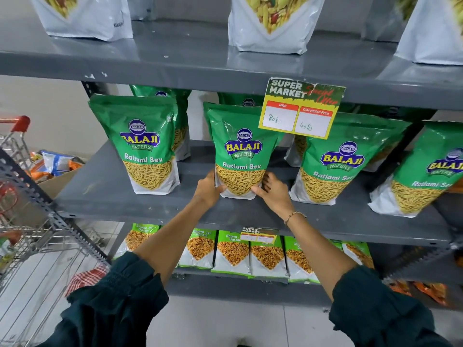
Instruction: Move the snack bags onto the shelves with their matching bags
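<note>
A green Ratlami Sev bag (240, 151) stands upright on the middle grey shelf (105, 191), in a row with matching green bags (142, 144) to its left and others (343, 159) to its right. My left hand (209, 189) grips its lower left corner and my right hand (274, 192) holds its lower right corner. More green bags stand behind the front row, mostly hidden.
A yellow price tag (300, 108) hangs from the upper shelf edge in front of the bags. White snack bags (270, 23) stand on the top shelf. Chana Jor Garam bags (233, 251) fill the lower shelf. A wire shopping cart (27, 234) stands at left, a cardboard box (57, 179) behind it.
</note>
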Available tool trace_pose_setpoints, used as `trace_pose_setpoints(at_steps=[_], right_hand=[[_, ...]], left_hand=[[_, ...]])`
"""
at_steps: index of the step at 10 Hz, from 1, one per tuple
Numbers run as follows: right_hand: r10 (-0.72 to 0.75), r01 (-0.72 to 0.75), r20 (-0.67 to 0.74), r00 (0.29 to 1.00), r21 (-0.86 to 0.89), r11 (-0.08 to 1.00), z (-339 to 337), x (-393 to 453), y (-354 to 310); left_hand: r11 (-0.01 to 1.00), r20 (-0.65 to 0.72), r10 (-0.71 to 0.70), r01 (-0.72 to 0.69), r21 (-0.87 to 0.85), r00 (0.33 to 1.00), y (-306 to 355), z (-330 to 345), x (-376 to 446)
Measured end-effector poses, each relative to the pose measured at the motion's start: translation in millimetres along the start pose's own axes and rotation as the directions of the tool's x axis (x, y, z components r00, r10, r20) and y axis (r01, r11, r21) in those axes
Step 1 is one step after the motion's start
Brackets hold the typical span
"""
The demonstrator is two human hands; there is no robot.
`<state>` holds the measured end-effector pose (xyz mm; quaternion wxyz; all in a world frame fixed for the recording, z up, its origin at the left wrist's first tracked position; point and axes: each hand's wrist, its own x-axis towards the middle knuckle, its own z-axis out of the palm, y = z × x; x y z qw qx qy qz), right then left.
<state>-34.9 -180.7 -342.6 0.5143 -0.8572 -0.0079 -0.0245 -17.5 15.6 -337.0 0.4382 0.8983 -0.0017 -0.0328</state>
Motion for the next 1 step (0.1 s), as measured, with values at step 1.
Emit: trace_pose_setpoints(at_steps=[1], right_hand=[[-0.122, 0.095, -0.195, 0.973, -0.142, 0.985, 3.1, -22.8, -1.8]], left_hand=[[0.995, -0.009, 0.079, -0.078, 0.067, 0.997, 1.6, 0.7, -13.9]])
